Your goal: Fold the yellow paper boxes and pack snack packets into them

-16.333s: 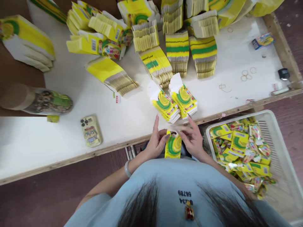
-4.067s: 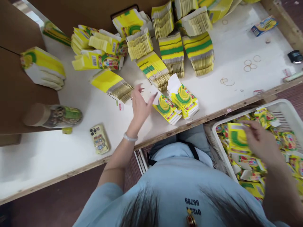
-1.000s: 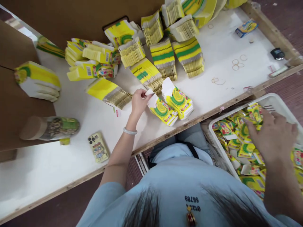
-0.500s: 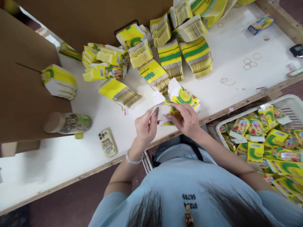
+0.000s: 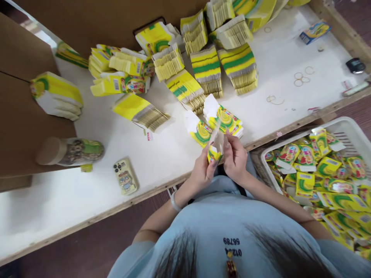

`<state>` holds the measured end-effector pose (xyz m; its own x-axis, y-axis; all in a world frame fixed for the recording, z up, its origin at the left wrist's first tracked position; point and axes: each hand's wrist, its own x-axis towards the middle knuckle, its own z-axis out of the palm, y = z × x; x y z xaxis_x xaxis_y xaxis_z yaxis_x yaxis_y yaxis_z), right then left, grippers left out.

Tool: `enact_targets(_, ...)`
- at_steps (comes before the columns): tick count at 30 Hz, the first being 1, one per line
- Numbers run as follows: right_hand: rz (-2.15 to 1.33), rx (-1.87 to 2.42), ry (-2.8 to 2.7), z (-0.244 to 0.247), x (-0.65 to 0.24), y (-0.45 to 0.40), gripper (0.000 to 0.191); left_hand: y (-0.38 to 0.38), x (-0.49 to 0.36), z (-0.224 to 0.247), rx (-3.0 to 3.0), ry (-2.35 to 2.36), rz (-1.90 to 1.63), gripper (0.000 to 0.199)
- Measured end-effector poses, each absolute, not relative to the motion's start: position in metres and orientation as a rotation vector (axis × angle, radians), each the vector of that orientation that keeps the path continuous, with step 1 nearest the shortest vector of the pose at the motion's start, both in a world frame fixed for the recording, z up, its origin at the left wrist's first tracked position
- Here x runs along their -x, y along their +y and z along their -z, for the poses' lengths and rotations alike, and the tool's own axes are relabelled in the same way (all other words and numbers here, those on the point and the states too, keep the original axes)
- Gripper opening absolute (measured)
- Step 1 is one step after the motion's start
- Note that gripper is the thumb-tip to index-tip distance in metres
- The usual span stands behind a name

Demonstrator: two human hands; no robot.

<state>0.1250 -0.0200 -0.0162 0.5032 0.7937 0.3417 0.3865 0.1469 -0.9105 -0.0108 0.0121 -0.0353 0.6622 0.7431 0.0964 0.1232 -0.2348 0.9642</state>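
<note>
From where I stand, both hands are at the front edge of the counter [image 5: 168,154], working on one carton [image 5: 215,153]. The carton is in front of the person's chest, its white-lined mouth open and facing up. The left hand [image 5: 200,170] pinches its left side, thumb in front; the right hand [image 5: 237,159] has thumb and fingers closed on the right side, at the mouth.

Just beyond lie two small piles of flat cartons, a left pile [image 5: 199,132] and a right pile [image 5: 226,117], white flaps pointing away. Banded stacks [image 5: 205,65] fan out behind them. A phone [image 5: 126,177] lies well to the left, near a jar [image 5: 87,151] on its side. Off to the right, below counter level, a white basket [image 5: 352,125] holds many yellow packs [image 5: 305,184].
</note>
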Motion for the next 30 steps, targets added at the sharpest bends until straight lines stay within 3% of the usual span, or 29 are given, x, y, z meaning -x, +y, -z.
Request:
enact_targets(6, -0.667, 1.493, -0.761, 0.026, -0.119, -0.031, 0.027, 0.004, 0.016, 0.036, -1.615, 0.893, -0.687, 0.054)
enact_targets(10, -0.686, 1.508, -0.780, 0.031, -0.123, -0.054, 0.033, -0.012, 0.025, 0.039, -1.394, 0.791, -0.688, 0.065)
enact_targets(12, -0.715, 1.473, -0.895, 0.031, -0.129, -0.068, 0.027, -0.019, 0.034, 0.040, -1.372, 0.702, -0.659, 0.067)
enact_targets(15, -0.898, 1.405, -1.086, 0.027, -0.138, -0.081, 0.015, -0.021, 0.046, 0.039, -1.427, 0.663, -0.558, 0.053)
enact_targets(19, -0.901, 1.413, -1.161, 0.028, -0.139, -0.085, 0.021, -0.019, 0.050, 0.036, -1.449, 0.743, -0.493, 0.036)
enact_targets(25, -0.766, 1.334, -1.341, 0.042, -0.148, -0.086, 0.027, -0.018, 0.044, 0.036, -1.447, 0.831, -0.578, 0.064)
enact_targets(30, -1.085, 1.265, -1.349, 0.033, -0.155, -0.089, 0.044, -0.010, 0.046, 0.028, -1.499, 0.828, -0.491, 0.052)
